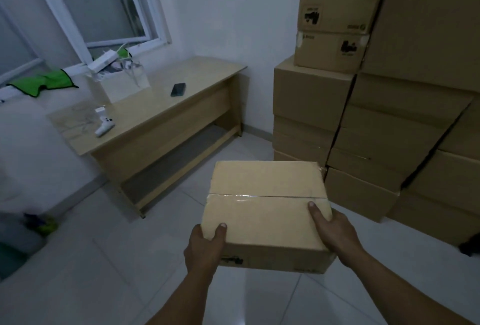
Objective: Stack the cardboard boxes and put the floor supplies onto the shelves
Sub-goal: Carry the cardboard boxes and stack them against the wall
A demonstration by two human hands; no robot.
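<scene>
Head view, carrying phase. At far left a green cloth (44, 83) lay below the window (104, 0), and a white paper bag (124, 86) stood on the wooden desk (202, 78), both well apart from the load. The left hand (205, 244) gripped the near left corner of the sealed cardboard box (267, 210), thumb curled over the top face and the fingers hidden beneath, presumably bearing the weight. The box was held level in the air above the tiled floor (104, 272), its taped seam uppermost, near the stacks. The right hand (335, 231) mirrored this grip at the near right corner, thumb laid on top and the other fingers out of sight below. The two-corner hold probably kept the load balanced for placement. At right rose the stacked cardboard boxes (389, 117), the likely destination.
</scene>
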